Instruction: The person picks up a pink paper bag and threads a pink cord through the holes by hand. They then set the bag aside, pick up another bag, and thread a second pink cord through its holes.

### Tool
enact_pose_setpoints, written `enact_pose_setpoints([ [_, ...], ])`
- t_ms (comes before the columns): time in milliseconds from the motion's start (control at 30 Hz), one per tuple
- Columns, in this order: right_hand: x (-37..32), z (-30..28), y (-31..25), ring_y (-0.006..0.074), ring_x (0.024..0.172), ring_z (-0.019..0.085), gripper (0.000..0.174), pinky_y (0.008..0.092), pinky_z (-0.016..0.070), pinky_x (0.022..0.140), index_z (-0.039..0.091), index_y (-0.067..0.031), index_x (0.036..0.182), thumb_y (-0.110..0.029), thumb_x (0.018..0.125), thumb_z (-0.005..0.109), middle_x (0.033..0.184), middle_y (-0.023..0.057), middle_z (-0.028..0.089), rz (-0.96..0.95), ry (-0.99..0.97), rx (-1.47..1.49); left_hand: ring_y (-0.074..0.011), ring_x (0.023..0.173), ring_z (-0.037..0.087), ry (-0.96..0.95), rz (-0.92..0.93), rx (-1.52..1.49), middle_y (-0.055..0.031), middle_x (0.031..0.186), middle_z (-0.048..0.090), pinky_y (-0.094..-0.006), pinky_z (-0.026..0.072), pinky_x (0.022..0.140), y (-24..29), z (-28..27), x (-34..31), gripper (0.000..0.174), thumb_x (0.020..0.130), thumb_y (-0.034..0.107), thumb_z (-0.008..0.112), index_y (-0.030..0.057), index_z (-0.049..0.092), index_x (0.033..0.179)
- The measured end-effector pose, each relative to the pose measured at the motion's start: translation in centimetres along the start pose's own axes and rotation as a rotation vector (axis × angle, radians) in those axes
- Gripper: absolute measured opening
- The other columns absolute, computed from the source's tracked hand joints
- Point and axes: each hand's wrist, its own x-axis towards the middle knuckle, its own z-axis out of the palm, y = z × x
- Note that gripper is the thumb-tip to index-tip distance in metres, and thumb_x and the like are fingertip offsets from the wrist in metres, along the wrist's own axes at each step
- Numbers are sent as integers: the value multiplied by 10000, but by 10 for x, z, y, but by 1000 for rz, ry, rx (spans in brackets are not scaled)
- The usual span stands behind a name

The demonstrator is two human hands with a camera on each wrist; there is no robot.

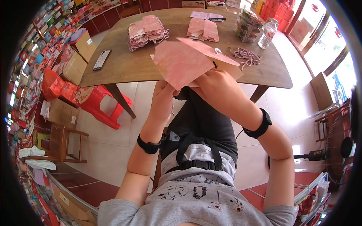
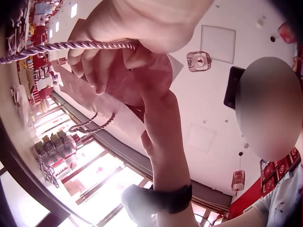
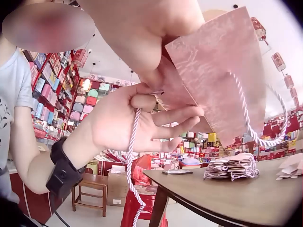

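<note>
I hold a pink paper bag up over the near edge of the wooden table. My left hand is under the bag's lower corner. In the right wrist view its thumb pinches a twisted pink cord that hangs down from it, fingers spread against the bag. My right hand grips the bag from the right side, fingers curled on it. One cord handle loops out of the bag's face. In the left wrist view the cord runs taut under my left hand.
On the table lie stacks of pink bags with handles, flat pink bags, loose cords, a water bottle and a phone. A red plastic stool, cardboard boxes and a wooden stool stand left; a fan stands right.
</note>
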Motion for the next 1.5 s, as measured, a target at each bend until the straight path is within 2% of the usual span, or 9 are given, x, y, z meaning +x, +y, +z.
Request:
enact_pose_setpoints([
  [267, -4, 3, 4, 267, 593, 608, 259, 359, 505, 552, 548, -26, 899, -73, 669, 657, 727, 115, 585, 38, 20, -49, -44, 560, 280, -92, -37, -5, 62, 571, 368, -223, 222, 562, -1, -3, 4, 281, 877, 256, 545, 79, 558, 659],
  [500, 2, -1, 18, 318, 620, 603, 112, 383, 486, 565, 571, -32, 864, -115, 798, 605, 664, 131, 591, 172, 151, 58, -48, 571, 290, -242, -41, 30, 51, 584, 391, -226, 348, 778, 3, -5, 5, 314, 801, 114, 450, -36, 663, 975],
  [733, 3, -2, 25, 352, 710, 595, 131, 419, 471, 649, 602, -22, 814, -144, 841, 564, 715, 175, 607, 280, 205, 83, -47, 577, 394, -20, -9, -52, 15, 677, 506, -228, 376, 709, -6, 0, 10, 275, 901, 185, 466, -8, 661, 887],
  [833, -1, -12, 47, 315, 680, 591, 154, 366, 469, 655, 622, 14, 948, -85, 842, 571, 771, 186, 602, 196, 307, 8, -68, 596, 465, -270, -31, -196, 1, 776, 575, -241, 391, 628, -14, -22, 23, 313, 936, 268, 470, 39, 653, 828],
  [1000, -16, -44, 84, 265, 563, 576, 197, 360, 446, 568, 624, -1, 945, -162, 879, 530, 637, 182, 554, 466, 347, -10, -79, 622, 440, -260, -114, 932, 35, 664, 530, -261, 363, 582, 4, -7, 65, 400, 941, 368, 472, 32, 608, 770],
  [1067, -25, -57, 99, 298, 568, 589, 222, 390, 450, 579, 623, -2, 932, -191, 883, 519, 615, 196, 544, 432, 438, -77, -93, 494, 487, -380, 11, 918, 5, 601, 558, -246, 386, 509, -19, -1, 104, 375, 934, 349, 476, 59, 640, 762],
  [1200, -39, -87, 113, 234, 507, 508, 266, 346, 414, 536, 633, -31, 968, -264, 904, 521, 568, 145, 515, 633, 458, -227, -80, 643, 562, -511, -82, 460, -7, 762, 643, -254, 427, 619, 5, 57, 140, 347, 929, 318, 481, 67, 644, 753],
  [1300, -43, -111, 111, 221, 497, 479, 275, 336, 403, 527, 633, -45, 975, -288, 909, 523, 555, 130, 493, 658, 534, -299, -75, 766, 581, -692, 161, 265, -31, 873, 672, -239, 426, 655, -26, 85, 188, 325, 929, 307, 482, 76, 642, 764],
  [1500, -59, -118, 129, 277, 498, 453, 322, 362, 412, 529, 604, 19, 870, -297, 883, 542, 579, 202, 495, 547, 653, -293, -167, 870, 597, -788, 83, 516, -100, 1011, 674, -283, 450, 736, -136, 115, 231, 263, 846, 227, 537, 26, 650, 974],
])
